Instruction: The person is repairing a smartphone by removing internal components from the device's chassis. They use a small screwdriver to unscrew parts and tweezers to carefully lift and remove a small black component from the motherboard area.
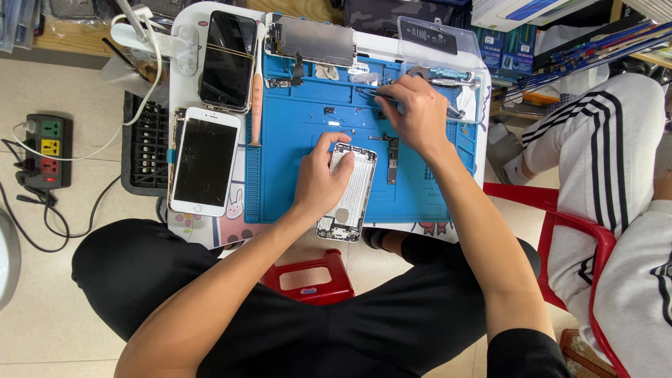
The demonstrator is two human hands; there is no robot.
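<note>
2 hands: left hand (318,178) steadies phone shell (348,192), right hand (414,112) pinches tweezers (371,92).

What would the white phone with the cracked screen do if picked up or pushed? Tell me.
The white phone lies flat at the table's left edge, so it would probably slide, not roll or tip. Its slab shape suggests it is stiff. The cracks across its glass suggest it is fragile and may shed splinters under pressure.

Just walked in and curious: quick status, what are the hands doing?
Left hand steadies open phone shell on blue mat. Right hand grips tweezers near mat's top. Circuit board lies beside shell.
</note>
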